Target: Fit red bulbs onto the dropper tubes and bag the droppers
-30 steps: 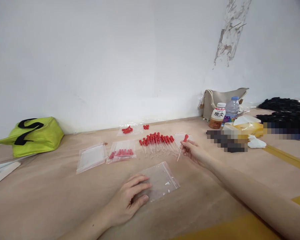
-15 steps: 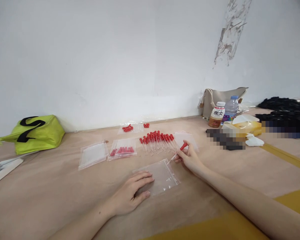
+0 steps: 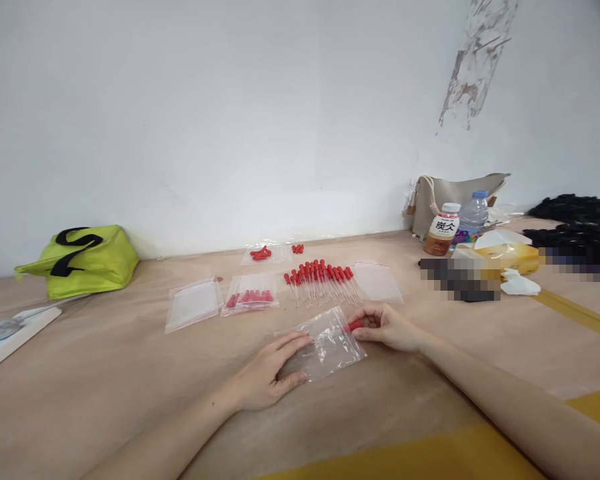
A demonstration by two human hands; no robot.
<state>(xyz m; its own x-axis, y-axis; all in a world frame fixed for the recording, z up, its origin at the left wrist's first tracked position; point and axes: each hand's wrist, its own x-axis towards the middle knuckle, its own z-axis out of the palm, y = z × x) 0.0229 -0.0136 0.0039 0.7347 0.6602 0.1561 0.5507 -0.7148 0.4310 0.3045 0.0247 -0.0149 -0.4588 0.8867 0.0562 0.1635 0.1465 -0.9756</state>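
Observation:
A clear zip bag (image 3: 325, 357) lies on the table in front of me. My left hand (image 3: 267, 373) rests on its left part, fingers stretched out and thumb apart. My right hand (image 3: 387, 327) pinches a dropper (image 3: 354, 325) by its red rubber bulb at the bag's right end. The dropper's thin tube reaches into the bag, though little of it shows through the glossy plastic. Just beyond the bag, several red-bulbed droppers (image 3: 320, 280) lie side by side in a fanned row.
Left of the row sit a bag of red-bulbed droppers (image 3: 250, 297) and a flat clear bag (image 3: 194, 305). Another flat bag (image 3: 379, 281) lies to its right. Loose red bulbs (image 3: 261, 253) are near the wall. Bottles (image 3: 441, 230) and a tissue pack (image 3: 505, 257) stand at right, a green bag (image 3: 93, 263) at left.
My right hand has brought the dropper down and left, and its tube has gone into the bag's open right end. My left hand stays on the bag. The view has shifted slightly.

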